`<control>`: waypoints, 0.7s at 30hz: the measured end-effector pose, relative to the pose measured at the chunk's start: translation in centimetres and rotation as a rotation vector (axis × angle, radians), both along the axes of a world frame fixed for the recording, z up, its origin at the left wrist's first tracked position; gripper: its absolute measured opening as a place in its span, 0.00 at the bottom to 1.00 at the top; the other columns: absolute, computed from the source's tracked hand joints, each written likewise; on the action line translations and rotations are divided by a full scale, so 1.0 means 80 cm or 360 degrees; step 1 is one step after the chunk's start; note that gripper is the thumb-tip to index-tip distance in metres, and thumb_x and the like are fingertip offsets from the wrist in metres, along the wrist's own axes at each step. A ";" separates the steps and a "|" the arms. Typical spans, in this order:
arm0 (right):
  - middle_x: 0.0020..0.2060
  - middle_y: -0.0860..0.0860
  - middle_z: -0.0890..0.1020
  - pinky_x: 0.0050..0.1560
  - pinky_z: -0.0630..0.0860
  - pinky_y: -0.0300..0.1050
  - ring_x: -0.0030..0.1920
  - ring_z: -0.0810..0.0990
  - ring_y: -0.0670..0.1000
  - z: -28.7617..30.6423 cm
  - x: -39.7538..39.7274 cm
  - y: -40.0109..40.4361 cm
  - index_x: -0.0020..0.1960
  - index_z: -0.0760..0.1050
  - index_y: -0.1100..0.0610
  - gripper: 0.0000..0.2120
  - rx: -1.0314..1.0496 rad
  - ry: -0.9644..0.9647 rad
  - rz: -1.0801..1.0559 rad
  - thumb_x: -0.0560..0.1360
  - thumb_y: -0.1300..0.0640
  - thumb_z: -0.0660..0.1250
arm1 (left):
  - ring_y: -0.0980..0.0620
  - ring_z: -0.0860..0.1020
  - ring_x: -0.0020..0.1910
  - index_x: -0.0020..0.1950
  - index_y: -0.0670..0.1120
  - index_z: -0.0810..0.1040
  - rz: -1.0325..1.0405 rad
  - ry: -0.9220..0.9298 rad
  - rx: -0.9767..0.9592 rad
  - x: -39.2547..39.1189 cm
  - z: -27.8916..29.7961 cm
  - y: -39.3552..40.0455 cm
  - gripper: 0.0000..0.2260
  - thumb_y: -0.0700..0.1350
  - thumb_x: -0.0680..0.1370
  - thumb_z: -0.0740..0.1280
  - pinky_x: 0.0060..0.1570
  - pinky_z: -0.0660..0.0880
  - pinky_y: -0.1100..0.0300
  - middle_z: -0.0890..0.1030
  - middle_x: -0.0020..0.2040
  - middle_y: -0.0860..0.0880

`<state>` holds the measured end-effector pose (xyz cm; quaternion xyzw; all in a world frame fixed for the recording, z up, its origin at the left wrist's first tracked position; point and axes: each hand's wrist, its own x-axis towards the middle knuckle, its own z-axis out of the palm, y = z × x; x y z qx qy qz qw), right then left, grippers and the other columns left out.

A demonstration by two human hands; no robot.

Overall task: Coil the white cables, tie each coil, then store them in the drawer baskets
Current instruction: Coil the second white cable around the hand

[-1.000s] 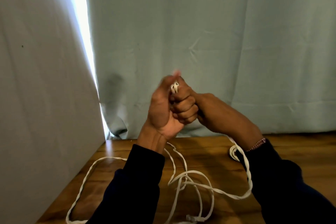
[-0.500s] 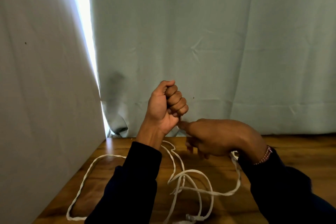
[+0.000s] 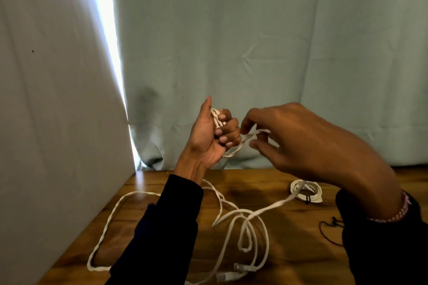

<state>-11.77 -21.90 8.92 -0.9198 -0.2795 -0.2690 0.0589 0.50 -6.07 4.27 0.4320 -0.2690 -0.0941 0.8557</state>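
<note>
Far left, a pale fabric panel hangs beside a bright vertical gap of light, with a grey-green curtain across the rear. Below it runs the wooden worktop.

White cable: loose length lies on the worktop in open loops, one long loop reaching toward the left edge, tangled bends in the centre, and two plug ends near the front edge.

Left hand: raised above the worktop, palm toward the camera, dark sleeve to the wrist. The thumb stands straight up; the four fingers are curled tight into the palm, gripping several turns of the cable. The turns show white between thumb and forefinger.

From under the left fist a short run of cable crosses to the right hand. This hand is held at similar height, back toward the camera, fingers partly bent and spread. Thumb and forefinger pinch the cable just beside the left knuckles; the other fingers hang loose. The cable then drops behind the right hand to the worktop.

Right of centre, a finished white coil lies flat on the worktop, bound by a dark tie. A thin dark cord lies near the right sleeve; a beaded bracelet is on the right wrist.
</note>
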 end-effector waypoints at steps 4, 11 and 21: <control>0.50 0.50 0.84 0.50 0.74 0.39 0.48 0.80 0.47 0.006 0.015 -0.007 0.58 0.80 0.53 0.10 0.0179 -0.0334 0.0119 0.78 0.59 0.70 | 0.55 0.67 0.28 0.44 0.45 0.68 -0.0145 -0.0043 0.0094 -0.001 -0.003 -0.003 0.20 0.60 0.84 0.52 0.32 0.64 0.62 0.68 0.28 0.50; 0.41 0.53 0.86 0.41 0.82 0.53 0.40 0.83 0.53 0.002 0.049 -0.012 0.50 0.85 0.56 0.06 0.0377 -0.0778 0.0290 0.73 0.61 0.76 | 0.47 0.74 0.39 0.50 0.40 0.77 -0.0171 -0.0304 0.0348 -0.016 -0.001 -0.011 0.19 0.55 0.82 0.57 0.42 0.71 0.53 0.71 0.41 0.41; 0.46 0.50 0.87 0.41 0.82 0.51 0.43 0.85 0.49 0.000 0.075 -0.034 0.55 0.85 0.53 0.12 0.0597 -0.0896 0.0419 0.78 0.49 0.68 | 0.57 0.59 0.21 0.37 0.46 0.65 -0.0497 -0.0430 0.0474 -0.034 0.009 -0.027 0.26 0.68 0.78 0.51 0.24 0.56 0.63 0.63 0.26 0.51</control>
